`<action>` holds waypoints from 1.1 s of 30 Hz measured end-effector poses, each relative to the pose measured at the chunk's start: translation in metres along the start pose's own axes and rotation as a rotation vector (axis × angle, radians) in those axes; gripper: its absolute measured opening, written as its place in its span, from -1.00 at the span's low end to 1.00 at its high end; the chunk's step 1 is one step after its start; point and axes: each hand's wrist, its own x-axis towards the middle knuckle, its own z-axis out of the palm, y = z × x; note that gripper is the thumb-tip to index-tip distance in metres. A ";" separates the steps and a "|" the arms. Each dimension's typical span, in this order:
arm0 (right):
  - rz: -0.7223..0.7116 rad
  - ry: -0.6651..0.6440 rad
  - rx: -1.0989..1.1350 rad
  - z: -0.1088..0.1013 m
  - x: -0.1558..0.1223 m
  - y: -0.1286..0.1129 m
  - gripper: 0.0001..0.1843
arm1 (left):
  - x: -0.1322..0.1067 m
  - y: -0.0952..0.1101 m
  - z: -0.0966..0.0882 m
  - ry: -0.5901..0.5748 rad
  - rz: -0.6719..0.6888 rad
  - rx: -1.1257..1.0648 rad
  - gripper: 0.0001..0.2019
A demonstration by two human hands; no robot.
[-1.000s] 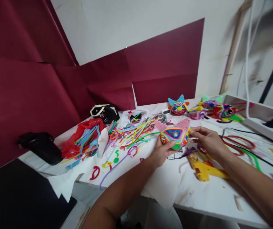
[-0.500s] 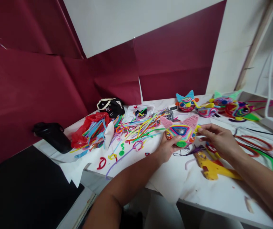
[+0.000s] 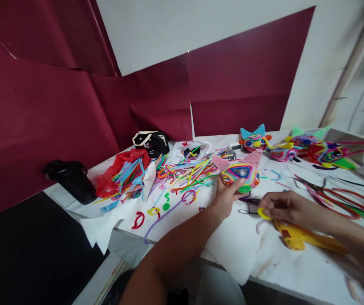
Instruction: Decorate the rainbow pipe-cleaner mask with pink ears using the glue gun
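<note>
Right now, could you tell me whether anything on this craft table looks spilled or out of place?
Yes: pipe cleaners spill loose from the red bag across the table, and the white paper cover hangs crumpled over the near edge.

Two bare arms in shot!
Left grip (image 3: 228, 197) and right grip (image 3: 285, 207) both bare, forearms bare to the frame's edge, the right one blurring at the corner.

We see a white, paper-covered table (image 3: 296, 271) bearing loose pipe cleaners (image 3: 184, 171), a red bag (image 3: 113, 178), a black pouch (image 3: 151, 142), a black cup (image 3: 70, 180), a yellow glue gun (image 3: 299, 239), red-handled scissors (image 3: 343, 197) and pipe-cleaner faces (image 3: 254, 140).
</note>
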 end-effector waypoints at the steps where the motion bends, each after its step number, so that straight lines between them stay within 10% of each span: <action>1: 0.001 -0.015 -0.016 0.005 0.000 0.001 -0.63 | 0.000 0.002 0.001 0.000 0.012 -0.005 -0.24; 16: -0.303 -0.094 -0.678 0.033 -0.015 -0.020 -0.88 | 0.034 0.057 -0.017 0.277 0.307 0.000 -0.42; 33: -0.272 -0.140 -0.778 0.037 -0.015 -0.029 -0.80 | 0.022 0.025 -0.006 0.196 0.082 0.037 -0.39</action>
